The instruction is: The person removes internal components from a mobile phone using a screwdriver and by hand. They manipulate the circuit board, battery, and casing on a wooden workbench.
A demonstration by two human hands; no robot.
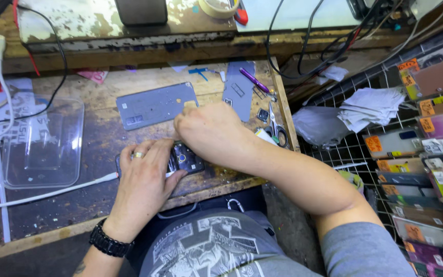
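The opened phone [184,159] lies near the front edge of the worn wooden bench [103,138], with its dark inside parts facing up. The left hand [142,177] rests flat on its left part and presses it down, fingers together, with a ring on one finger. The right hand [208,132] is curled over the upper end of the phone. Its fingertips are hidden under the knuckles, so I cannot tell if they pinch a small part or a tool.

Several things can go wrong here, I think. The phone is close to the bench edge, so a strong push from the right hand can slide it toward the person's lap. The inside parts are bare, and too much force can bend or crack something small. The white cable [47,194] runs just beside the left hand and can catch the wrist. The scissors [278,128] lie just beside the right forearm, so a quick move of the arm can knock them off the bench. The grey back cover [156,105] lies a little behind both hands, and the clear plastic tray [42,143] is well apart on the left.
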